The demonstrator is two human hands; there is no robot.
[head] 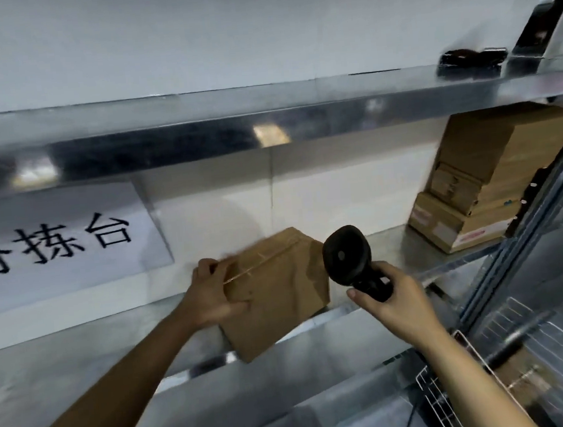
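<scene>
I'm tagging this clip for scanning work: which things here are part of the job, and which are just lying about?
In the job: box, scanner, left hand, right hand.
Lying about: stacked boxes, sign, wire basket, black item.

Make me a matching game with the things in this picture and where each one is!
Things:
1. small brown cardboard box
2. black plastic handheld scanner
3. stack of brown cardboard boxes
4. white sign with black characters

Places:
A. at the far left of the picture
B. gripped by the left hand
C. standing on the metal shelf at the right
D. gripped by the right hand

Pairs: 1-B, 2-D, 3-C, 4-A
</scene>
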